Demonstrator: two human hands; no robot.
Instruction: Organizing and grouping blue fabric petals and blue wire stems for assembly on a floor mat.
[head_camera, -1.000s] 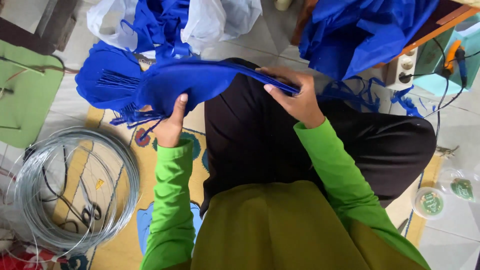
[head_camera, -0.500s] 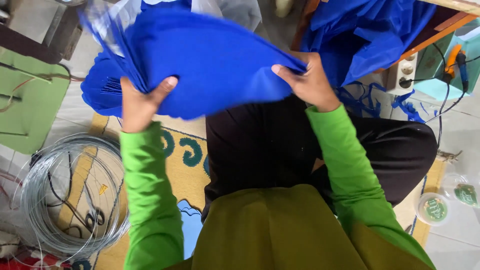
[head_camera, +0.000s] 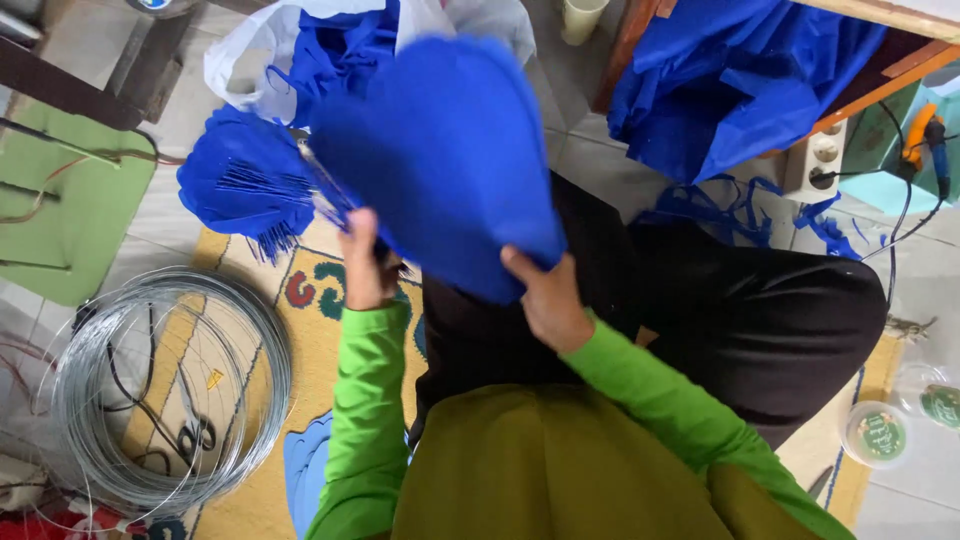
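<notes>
Pale tiled floor (head_camera: 580, 150), daylight, soft shadows. A yellow patterned rug (head_camera: 250, 300) covers the middle; a coil of grey wire (head_camera: 150, 390) lies on its left edge, with a green mat (head_camera: 60, 210) beyond the coil. Wooden table (head_camera: 880, 70) stands far right of the rug, white power strip (head_camera: 815, 160) below it.

A large rounded piece of bright blue felt-like fabric (head_camera: 445, 160) is held up in the air above the seated person's lap, its flat face turned toward the camera. It is shaped something like a broad petal or heart: wide and curved across the top, narrowing toward its lower edge. The surface looks soft, matte and uniformly blue, with a faint fold running through the upper middle. Its lower left edge is pinched where thin pale strands stick out beside it, and its bottom right corner is gripped from below. The piece stands nearly upright, tilted slightly, covering part of the dark trousers behind it.
</notes>
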